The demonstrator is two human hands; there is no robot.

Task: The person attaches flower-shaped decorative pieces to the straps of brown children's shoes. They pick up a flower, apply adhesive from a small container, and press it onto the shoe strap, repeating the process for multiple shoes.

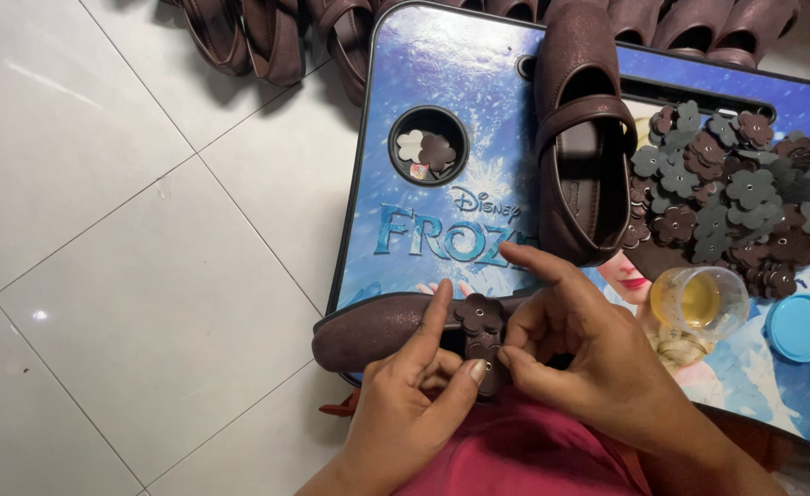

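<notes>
Hands pinch 1 strap: left hand [405,390] and right hand [575,354] both grip the strap [484,354] under a flower [479,314] on the shoe [377,335], beside the counter [442,73].

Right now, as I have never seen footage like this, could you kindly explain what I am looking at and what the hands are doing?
This is one view from a camera worn on a person's head, looking down at their own bare hands; no machine is involved. The left hand and right hand together hold a dark brown shoe and pinch a brown flower-shaped piece on its strap. Ahead lies a blue lap tray carrying a second brown shoe, a heap of flower cut-outs, a small open jar of yellowish liquid and a blue lid. More shoes wait on the tiled floor.
</notes>
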